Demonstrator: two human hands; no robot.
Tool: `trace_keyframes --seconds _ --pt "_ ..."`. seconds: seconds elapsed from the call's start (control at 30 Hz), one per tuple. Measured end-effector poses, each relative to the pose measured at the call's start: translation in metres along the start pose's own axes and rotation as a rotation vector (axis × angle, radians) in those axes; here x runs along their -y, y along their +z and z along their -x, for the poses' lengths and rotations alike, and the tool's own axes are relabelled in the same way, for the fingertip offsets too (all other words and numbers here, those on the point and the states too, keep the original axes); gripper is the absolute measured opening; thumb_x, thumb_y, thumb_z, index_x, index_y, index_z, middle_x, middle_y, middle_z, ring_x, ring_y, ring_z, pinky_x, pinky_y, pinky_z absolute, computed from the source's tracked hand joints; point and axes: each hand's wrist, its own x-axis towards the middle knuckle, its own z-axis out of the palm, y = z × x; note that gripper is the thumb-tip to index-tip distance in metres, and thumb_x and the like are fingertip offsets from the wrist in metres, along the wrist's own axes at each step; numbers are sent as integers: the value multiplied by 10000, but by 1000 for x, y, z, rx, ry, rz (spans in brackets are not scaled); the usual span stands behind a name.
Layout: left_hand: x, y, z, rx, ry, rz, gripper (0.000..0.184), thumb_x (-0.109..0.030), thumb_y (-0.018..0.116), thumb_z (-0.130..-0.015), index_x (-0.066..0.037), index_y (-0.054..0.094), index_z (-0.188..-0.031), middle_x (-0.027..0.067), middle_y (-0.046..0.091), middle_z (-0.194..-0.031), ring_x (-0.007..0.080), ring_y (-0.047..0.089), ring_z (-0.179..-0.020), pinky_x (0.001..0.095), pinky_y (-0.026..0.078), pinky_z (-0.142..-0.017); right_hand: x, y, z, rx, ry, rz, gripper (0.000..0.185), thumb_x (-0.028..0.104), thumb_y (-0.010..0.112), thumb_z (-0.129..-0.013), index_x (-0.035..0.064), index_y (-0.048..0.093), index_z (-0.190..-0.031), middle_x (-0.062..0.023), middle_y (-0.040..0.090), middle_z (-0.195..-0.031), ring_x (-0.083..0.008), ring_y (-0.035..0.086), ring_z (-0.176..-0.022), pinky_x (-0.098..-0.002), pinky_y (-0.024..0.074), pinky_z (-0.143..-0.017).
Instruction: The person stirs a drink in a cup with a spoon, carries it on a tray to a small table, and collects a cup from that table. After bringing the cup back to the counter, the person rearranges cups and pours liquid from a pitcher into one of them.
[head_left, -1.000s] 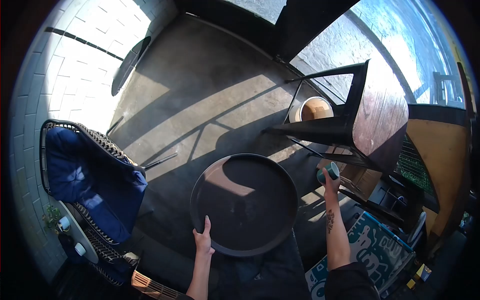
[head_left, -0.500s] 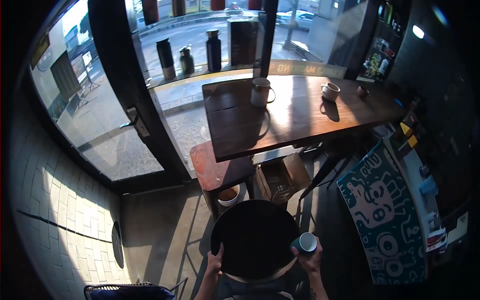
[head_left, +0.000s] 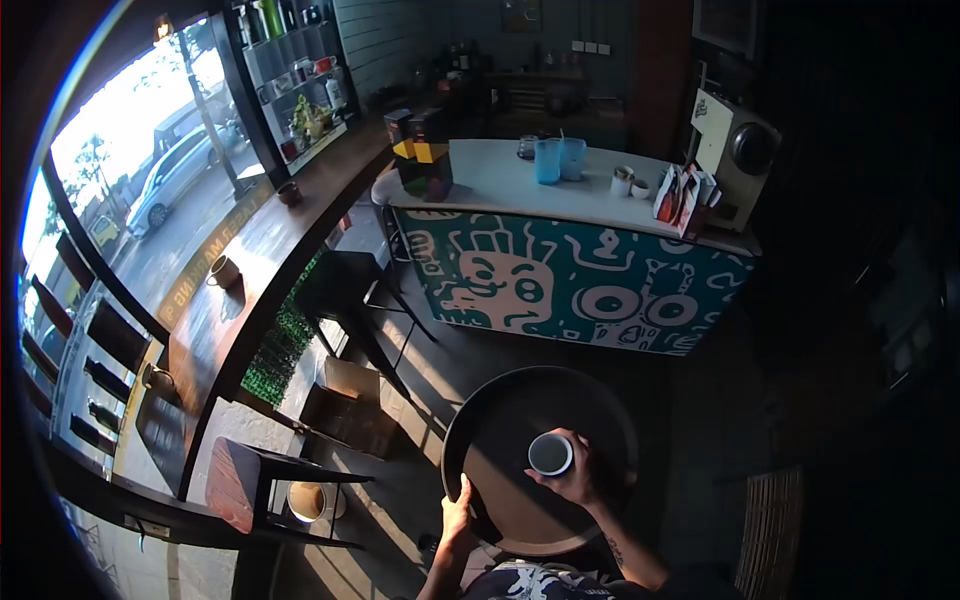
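Note:
A round dark serving tray is held level in front of my body. My left hand grips its left rim, thumb over the edge and fingers hidden underneath. Over the right half of the tray, my right hand is wrapped round a cup with a pale rim and a grey inside. I cannot tell whether the cup's base touches the tray.
Ahead stands a counter with a teal patterned front, bearing blue tumblers and a cream grinder-like machine. Left are a wooden window bar with mugs, a stool, a cardboard box and a bucket.
My view has swung right from the window and door toward the counter. The cup in my right hand has moved inward, from the tray's right edge to over its surface.

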Motion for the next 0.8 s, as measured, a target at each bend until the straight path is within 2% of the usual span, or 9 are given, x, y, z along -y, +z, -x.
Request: trace_keyframes --seconds 0.17,0.2,0.33,0.43,0.53,0.57,0.63,0.7,0.8 --pt "3 119 1 207 -197 123 509 -430 679 -927 6 593 -1175 91 658 -997 214 662 -828 377 564 -700 -55 -95 9 -52 183 96 996 324 956 -584 35 412 -1366 -161 622 -1188 -318 613 -1131 -404 495 -968" --pt "12 133 -8 336 -154 114 509 -408 684 -929 23 591 -1183 97 659 -1011 221 665 -863 386 568 -729 -74 -107 20 -45 193 -74 1184 396 937 -594 23 254 -1487 -210 484 -1399 -341 475 -1318 -433 390 -1094" --pt "78 187 -69 409 -39 -1 513 -383 670 -942 10 553 -1250 112 651 -1039 232 660 -900 398 565 -782 -81 -214 29 -33 449 99 1293 479 896 -624 24 113 -1547 -239 226 -1568 -370 252 -1460 -458 252 -1183" --pt "18 273 -44 418 -305 -128 542 -381 657 -951 -5 502 -1310 132 631 -1100 246 652 -930 413 562 -803 -93 -291 29 -374 292 411 837 349 852 -754 14 440 -1401 -203 498 -1389 -358 484 -1302 -430 408 -1073" --pt "12 357 -52 413 -331 -226 499 -380 634 -967 -2 537 -1278 119 634 -1087 236 645 -942 407 560 -815 -151 -332 41 -700 441 484 401 165 606 -967 6 521 -1325 -159 593 -1258 -285 556 -1202 -382 443 -1002" --pt "10 386 -54 385 -338 -229 474 -375 628 -972 -3 559 -1257 110 641 -1065 229 645 -938 405 560 -819 -168 -342 42 -729 460 503 401 165 606 -967 6 521 -1325 -159 593 -1258 -285 556 -1202 -382 443 -1002" --pt "23 440 -82 512 -357 -242 405 -341 634 -974 -1 593 -1188 103 645 -1040 219 642 -933 413 560 -826 -207 -361 38 -905 751 -91 390 206 528 -1019 20 502 -1362 -127 573 -1304 -241 527 -1237 -349 400 -1039" --pt "23 525 -87 593 -294 -290 384 -317 640 -973 8 594 -1173 101 650 -1013 212 649 -886 410 569 -790 -272 -388 45 -949 696 9 410 246 487 -1044 37 481 -1397 -92 541 -1351 -203 489 -1263 -325 359 -1066" --pt "36 602 -109 812 -274 -318 382 -313 636 -976 18 600 -1165 96 660 -981 210 660 -841 395 575 -749 -287 -427 12 -1076 791 -157 518 349 584 -992 6 496 -1370 -78 633 -1106 -175 565 -1039 -326 425 -937"
